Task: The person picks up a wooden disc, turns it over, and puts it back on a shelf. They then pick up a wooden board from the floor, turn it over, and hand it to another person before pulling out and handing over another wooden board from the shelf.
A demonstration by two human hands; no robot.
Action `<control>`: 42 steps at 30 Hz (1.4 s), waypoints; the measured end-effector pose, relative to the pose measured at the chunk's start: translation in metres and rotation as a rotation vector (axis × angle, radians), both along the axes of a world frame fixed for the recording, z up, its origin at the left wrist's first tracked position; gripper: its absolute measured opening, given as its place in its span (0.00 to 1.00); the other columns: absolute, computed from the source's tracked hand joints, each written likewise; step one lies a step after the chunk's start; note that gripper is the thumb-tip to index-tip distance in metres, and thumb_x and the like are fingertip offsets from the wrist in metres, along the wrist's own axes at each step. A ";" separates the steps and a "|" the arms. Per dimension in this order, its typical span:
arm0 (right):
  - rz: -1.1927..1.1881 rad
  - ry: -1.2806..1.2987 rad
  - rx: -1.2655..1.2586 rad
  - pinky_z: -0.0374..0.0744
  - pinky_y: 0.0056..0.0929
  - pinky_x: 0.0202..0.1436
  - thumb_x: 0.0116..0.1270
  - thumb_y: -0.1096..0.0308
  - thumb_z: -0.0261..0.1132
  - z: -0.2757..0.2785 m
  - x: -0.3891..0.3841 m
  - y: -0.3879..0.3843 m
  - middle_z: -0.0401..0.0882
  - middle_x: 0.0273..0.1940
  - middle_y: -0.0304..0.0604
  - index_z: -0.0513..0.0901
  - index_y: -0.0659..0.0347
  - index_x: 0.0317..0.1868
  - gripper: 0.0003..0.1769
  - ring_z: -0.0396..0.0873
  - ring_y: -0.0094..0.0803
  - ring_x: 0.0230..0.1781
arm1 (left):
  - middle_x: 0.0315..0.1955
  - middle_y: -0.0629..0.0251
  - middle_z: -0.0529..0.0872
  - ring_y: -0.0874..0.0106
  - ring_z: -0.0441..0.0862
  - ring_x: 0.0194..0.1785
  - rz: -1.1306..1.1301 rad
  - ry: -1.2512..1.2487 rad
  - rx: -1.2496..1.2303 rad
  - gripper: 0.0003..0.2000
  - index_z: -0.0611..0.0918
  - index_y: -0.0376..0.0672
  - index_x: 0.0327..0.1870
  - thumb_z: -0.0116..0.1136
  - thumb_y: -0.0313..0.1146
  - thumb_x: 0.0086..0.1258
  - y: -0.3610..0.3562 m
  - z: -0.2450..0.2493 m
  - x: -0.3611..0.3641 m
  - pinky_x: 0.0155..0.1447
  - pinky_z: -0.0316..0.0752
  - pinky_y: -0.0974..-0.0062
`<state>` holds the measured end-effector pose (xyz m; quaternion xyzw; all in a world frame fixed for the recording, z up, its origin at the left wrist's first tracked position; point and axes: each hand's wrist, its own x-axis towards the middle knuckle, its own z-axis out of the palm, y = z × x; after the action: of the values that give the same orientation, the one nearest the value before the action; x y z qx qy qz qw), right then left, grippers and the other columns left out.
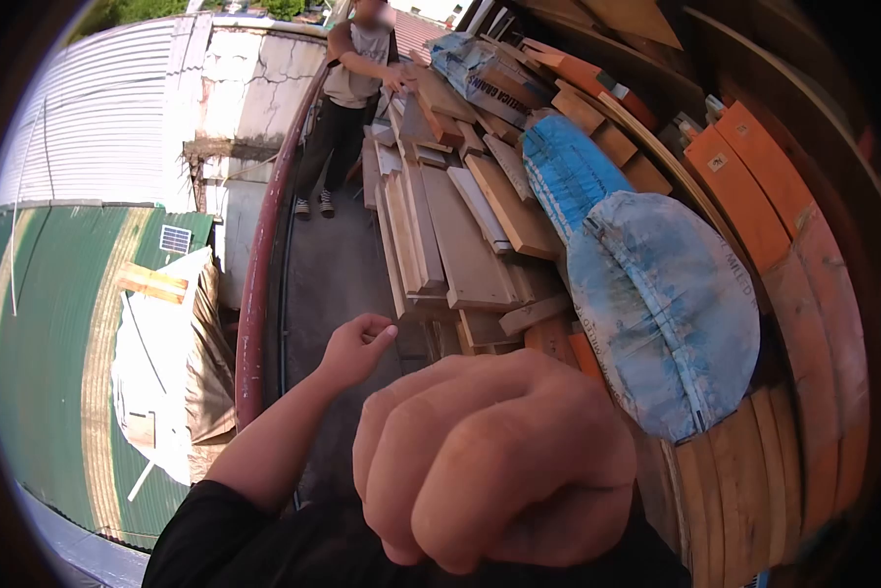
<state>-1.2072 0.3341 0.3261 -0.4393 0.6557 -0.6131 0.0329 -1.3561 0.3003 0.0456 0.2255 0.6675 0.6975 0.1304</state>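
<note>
My right hand [494, 461] is large and close to the camera at the bottom centre, its fingers curled into a fist; whether anything is inside cannot be made out. Lower left of centre, my left hand [359, 345] is raised over the walkway with its fingers curled and the thumb against them. Nothing shows clearly between them. Beyond it lies a stack of wooden boards [460, 235], near but apart from the hand. Two sacks lie to the right of the boards, a bright blue one [568, 171] and a faded blue-white one [666, 304].
A co-worker [357, 78] stands at the far end of the narrow walkway [338, 265], one hand at the boards. A red railing [264, 255] runs along the left, above a green metal roof [48, 363]. Orange-painted timbers [744, 176] are stacked at the right.
</note>
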 end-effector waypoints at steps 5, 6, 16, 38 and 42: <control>-0.330 0.143 0.562 0.79 0.42 0.60 0.68 0.57 0.66 -0.100 -0.087 -0.012 0.87 0.44 0.48 0.83 0.61 0.49 0.17 0.86 0.45 0.47 | 0.43 0.67 0.91 0.75 0.88 0.44 -0.122 -0.033 0.442 0.19 0.84 0.40 0.60 0.65 0.45 0.78 0.017 -0.057 -0.005 0.53 0.83 0.71; -0.398 0.290 0.717 0.79 0.46 0.61 0.69 0.53 0.68 -0.131 -0.101 -0.012 0.88 0.46 0.49 0.84 0.60 0.50 0.20 0.86 0.47 0.49 | 0.42 0.67 0.91 0.75 0.88 0.43 -0.121 -0.016 0.402 0.20 0.84 0.41 0.60 0.65 0.45 0.78 0.019 -0.053 -0.008 0.53 0.83 0.71; -0.423 -0.072 1.136 0.78 0.56 0.63 0.76 0.34 0.56 -0.196 -0.126 -0.006 0.89 0.51 0.55 0.82 0.58 0.60 0.34 0.86 0.56 0.56 | 0.37 0.71 0.88 0.79 0.84 0.36 -0.091 -0.223 0.026 0.21 0.84 0.41 0.58 0.67 0.49 0.77 0.019 -0.025 0.000 0.43 0.80 0.75; -0.399 0.036 1.087 0.78 0.53 0.61 0.69 0.42 0.70 -0.198 -0.140 -0.015 0.89 0.47 0.49 0.83 0.58 0.61 0.31 0.87 0.52 0.52 | 0.33 0.73 0.85 0.80 0.81 0.33 0.228 -0.316 0.157 0.12 0.83 0.43 0.52 0.66 0.41 0.78 0.028 -0.037 -0.014 0.40 0.77 0.75; -0.407 0.119 1.074 0.80 0.52 0.59 0.67 0.47 0.72 -0.192 -0.135 -0.020 0.90 0.46 0.53 0.85 0.60 0.54 0.27 0.88 0.54 0.50 | 0.32 0.73 0.85 0.80 0.80 0.33 0.339 -0.227 0.142 0.12 0.84 0.43 0.51 0.67 0.40 0.78 0.037 -0.052 -0.021 0.40 0.77 0.75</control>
<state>-1.3420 0.3145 0.1339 -0.2598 0.9471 -0.1624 0.0960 -1.3772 0.3371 -0.0068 0.0384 0.6262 0.7756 0.0693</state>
